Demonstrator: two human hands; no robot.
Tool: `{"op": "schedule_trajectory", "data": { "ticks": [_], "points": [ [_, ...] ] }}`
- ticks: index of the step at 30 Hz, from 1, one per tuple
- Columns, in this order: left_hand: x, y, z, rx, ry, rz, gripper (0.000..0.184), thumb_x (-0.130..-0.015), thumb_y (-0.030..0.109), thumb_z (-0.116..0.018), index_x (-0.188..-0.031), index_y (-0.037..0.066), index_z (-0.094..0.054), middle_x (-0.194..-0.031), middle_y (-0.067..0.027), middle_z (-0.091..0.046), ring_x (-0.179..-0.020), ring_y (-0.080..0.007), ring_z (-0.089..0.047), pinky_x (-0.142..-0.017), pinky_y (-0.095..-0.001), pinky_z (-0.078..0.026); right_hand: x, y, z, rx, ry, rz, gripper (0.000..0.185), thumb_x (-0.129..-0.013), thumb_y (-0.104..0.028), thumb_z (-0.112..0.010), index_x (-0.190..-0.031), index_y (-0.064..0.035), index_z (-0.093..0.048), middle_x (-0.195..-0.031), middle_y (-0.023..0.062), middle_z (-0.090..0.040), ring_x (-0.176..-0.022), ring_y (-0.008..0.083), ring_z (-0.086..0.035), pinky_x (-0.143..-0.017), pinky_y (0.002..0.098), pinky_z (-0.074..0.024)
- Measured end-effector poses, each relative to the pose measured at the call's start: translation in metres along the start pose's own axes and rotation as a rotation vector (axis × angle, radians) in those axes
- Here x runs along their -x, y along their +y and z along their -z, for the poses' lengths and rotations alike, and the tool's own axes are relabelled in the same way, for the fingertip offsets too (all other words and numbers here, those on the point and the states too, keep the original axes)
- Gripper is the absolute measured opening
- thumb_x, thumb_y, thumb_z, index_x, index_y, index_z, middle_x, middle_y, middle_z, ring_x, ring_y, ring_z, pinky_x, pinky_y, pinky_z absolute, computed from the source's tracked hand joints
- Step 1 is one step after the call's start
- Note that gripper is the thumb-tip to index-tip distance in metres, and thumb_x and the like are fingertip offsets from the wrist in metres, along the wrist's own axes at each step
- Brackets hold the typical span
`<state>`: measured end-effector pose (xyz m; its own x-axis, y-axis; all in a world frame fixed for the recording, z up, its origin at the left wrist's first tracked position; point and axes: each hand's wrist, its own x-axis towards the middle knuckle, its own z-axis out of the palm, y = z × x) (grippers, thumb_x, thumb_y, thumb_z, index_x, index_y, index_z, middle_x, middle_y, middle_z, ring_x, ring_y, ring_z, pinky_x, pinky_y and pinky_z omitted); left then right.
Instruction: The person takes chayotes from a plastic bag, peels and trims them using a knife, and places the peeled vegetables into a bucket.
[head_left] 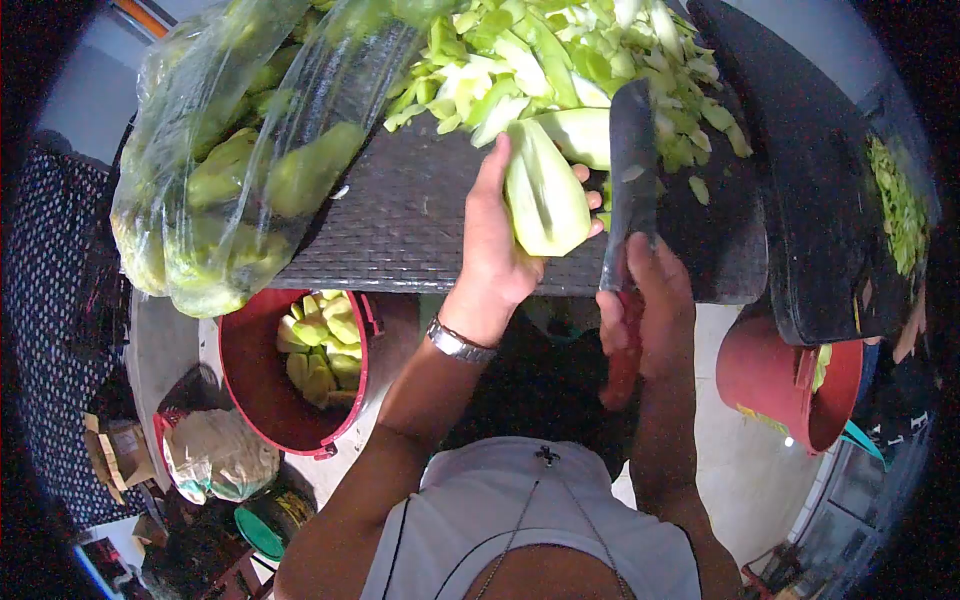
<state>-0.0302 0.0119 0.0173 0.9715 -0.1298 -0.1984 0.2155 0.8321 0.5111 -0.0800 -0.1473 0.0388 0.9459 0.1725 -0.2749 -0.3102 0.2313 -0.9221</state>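
Observation:
My left hand (497,235) is wrapped round a peeled pale green fruit (548,195), much like a green papaya, with a long groove down its face. My right hand (660,295), a little blurred, grips the red handle of a large knife (632,170). Its broad blade points away from me, upright beside the fruit and apart from it. Behind the fruit lies another pale peeled piece (582,135). A heap of green and white peelings (560,60) spreads over the dark woven tabletop (400,215) beyond my hands.
A clear plastic bag (240,190) of green fruits overhangs the table's left edge. Below it stands a red bucket (235,365) holding pale peeled pieces. Another red bucket (765,385) is at the lower right, near a black chair-like panel (800,180). A tied sack (220,455) sits on the floor.

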Motion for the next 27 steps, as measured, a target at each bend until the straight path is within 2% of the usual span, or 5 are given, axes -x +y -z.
{"op": "schedule_trajectory", "data": {
  "ticks": [3, 6, 22, 25, 27],
  "points": [
    [-0.003, -0.002, 0.0, 0.043, 0.06, -0.042, 0.051, -0.105, 0.05, -0.044, -0.123, 0.006, -0.061, -0.105, -0.0132, -0.072, -0.091, -0.0257, -0.072, -0.084, -0.0394, -0.06, -0.003, 0.0, -0.013, 0.5, 0.068, 0.259, 0.028, -0.1, -0.027, -0.065, -0.112, -0.0018, -0.063, -0.072, 0.0045, -0.064, -0.056, 0.0093, -0.06, -0.049, 0.0263, -0.0465],
    [-0.009, -0.009, 0.001, 0.103, 0.11, -0.068, 0.05, -0.105, 0.049, -0.044, -0.123, 0.005, -0.061, -0.107, -0.0117, -0.072, -0.091, -0.0256, -0.072, -0.085, -0.0402, -0.058, -0.018, 0.004, -0.024, 0.733, 0.02, 0.417, 0.047, -0.087, -0.027, -0.081, -0.117, 0.0034, -0.062, -0.081, 0.0061, -0.071, -0.066, 0.0135, -0.066, -0.063, 0.032, -0.0537],
    [0.019, 0.017, 0.016, -0.057, 0.167, -0.259, 0.05, -0.104, 0.048, -0.049, -0.128, 0.005, -0.058, -0.111, -0.0097, -0.069, -0.099, -0.0196, -0.068, -0.088, -0.0338, -0.054, -0.033, -0.007, -0.047, 0.519, 0.019, 0.371, 0.022, -0.082, -0.017, -0.082, -0.09, 0.0002, -0.071, -0.068, 0.0029, -0.068, -0.052, 0.0078, -0.058, -0.049, 0.0271, -0.0452],
    [0.043, 0.043, 0.036, 0.021, -0.002, -0.109, 0.06, -0.101, 0.056, -0.048, -0.13, 0.004, -0.057, -0.112, -0.0186, -0.069, -0.094, -0.0347, -0.071, -0.079, -0.0478, -0.06, -0.043, -0.055, -0.041, 0.744, 0.259, 0.306, 0.035, -0.084, -0.029, -0.08, -0.102, 0.0005, -0.071, -0.09, 0.0147, -0.075, -0.078, 0.0219, -0.072, -0.072, 0.038, -0.0558],
    [0.067, 0.064, 0.061, -0.017, -0.023, -0.048, 0.061, -0.1, 0.053, -0.048, -0.136, 0.004, -0.054, -0.116, -0.0204, -0.068, -0.093, -0.0376, -0.072, -0.076, -0.0503, -0.061, -0.081, -0.063, -0.006, 0.878, 0.293, 0.508, 0.04, -0.09, -0.036, -0.075, -0.107, -0.0001, -0.071, -0.092, 0.0162, -0.074, -0.081, 0.0284, -0.071, -0.077, 0.0417, -0.0542]
  ]
}}
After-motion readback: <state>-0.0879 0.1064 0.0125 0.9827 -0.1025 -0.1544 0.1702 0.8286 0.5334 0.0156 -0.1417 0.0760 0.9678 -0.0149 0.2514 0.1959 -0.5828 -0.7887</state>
